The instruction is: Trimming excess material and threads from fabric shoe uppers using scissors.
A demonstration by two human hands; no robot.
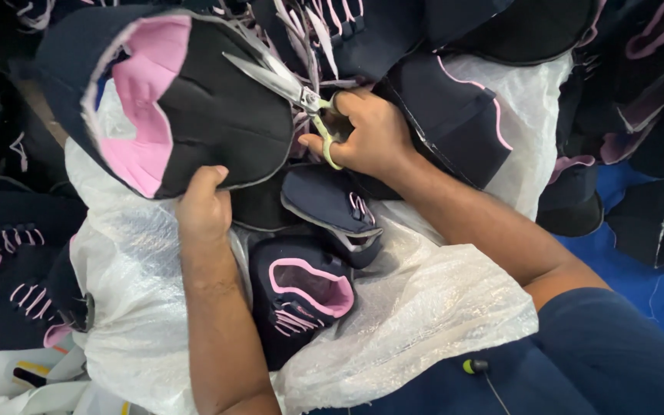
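Nearest the person, on the white plastic sheet (424,307) spread over the lap, lay two finished dark shoe uppers with pink trim (301,296), just below the big piece being worked. The left hand (205,204) pinched the lower edge of that shoe upper (194,100), a dark, pink-lined piece that looked light, soft and floppy, best gripped at its stitched rim close to the cut. Beyond it to the right, the right hand (366,131) was closed through the loops of the scissors (286,84), blades parted at the piece's top edge.
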